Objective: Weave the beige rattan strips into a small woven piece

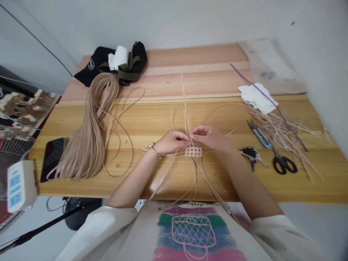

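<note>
A small woven piece (194,151) of beige strands lies on the wooden table right in front of me, with long loose strands (199,168) running from it toward my body and away to the far side. My left hand (174,141) is at its upper left edge, thumb and fingers pinched on a strand. Opposite it, my right hand (208,136) pinches at the upper edge, its fingertips almost touching those of the left. Both hands' fingertips meet where the upright strands (186,116) leave the weave. Exactly which strand each one grips is too small to tell.
To the left lie a big beige strand bundle (92,127) and a phone (53,157). A black bag (100,59) with a tissue roll (121,57) sits behind. On the right are blue snips (259,135), black scissors (284,163), keys (253,155), cut strands (288,132) and white tissue (258,97).
</note>
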A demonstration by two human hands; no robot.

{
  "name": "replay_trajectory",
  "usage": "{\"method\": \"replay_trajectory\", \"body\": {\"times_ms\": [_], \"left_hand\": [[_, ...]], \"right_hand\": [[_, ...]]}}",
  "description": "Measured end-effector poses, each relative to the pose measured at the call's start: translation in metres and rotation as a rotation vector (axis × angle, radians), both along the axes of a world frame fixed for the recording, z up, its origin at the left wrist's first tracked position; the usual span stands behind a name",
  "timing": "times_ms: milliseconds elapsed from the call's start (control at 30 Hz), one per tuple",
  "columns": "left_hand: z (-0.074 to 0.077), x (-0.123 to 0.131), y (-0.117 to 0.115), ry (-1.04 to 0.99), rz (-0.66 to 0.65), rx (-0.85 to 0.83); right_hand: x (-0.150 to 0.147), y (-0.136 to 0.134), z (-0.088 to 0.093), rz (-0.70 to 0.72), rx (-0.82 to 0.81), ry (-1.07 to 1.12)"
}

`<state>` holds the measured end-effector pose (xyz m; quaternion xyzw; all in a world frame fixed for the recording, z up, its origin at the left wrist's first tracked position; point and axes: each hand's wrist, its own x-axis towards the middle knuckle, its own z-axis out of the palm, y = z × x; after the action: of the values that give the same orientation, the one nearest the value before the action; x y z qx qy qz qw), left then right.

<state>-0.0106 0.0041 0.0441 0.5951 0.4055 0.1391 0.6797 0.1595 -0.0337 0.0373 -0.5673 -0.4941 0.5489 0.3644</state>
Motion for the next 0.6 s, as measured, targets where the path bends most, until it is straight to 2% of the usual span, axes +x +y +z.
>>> {"method": "replay_trajectory", "body": {"times_ms": [200,333,600], "left_hand": [[-0.007,0.003,-0.004,-0.051,-0.021,-0.090],[-0.011,0.004,-0.007,-0.054,-0.003,-0.069],[-0.002,0.005,-0.001,0.045,-0.083,-0.059]], "right_hand": [[-0.002,0.001,-0.003,-0.051,-0.081,0.057],[-0.003,-0.001,-0.006,-0.060,-0.048,0.020],[-0.005,-0.003,-0.015,-0.053,0.008,-0.074]]}}
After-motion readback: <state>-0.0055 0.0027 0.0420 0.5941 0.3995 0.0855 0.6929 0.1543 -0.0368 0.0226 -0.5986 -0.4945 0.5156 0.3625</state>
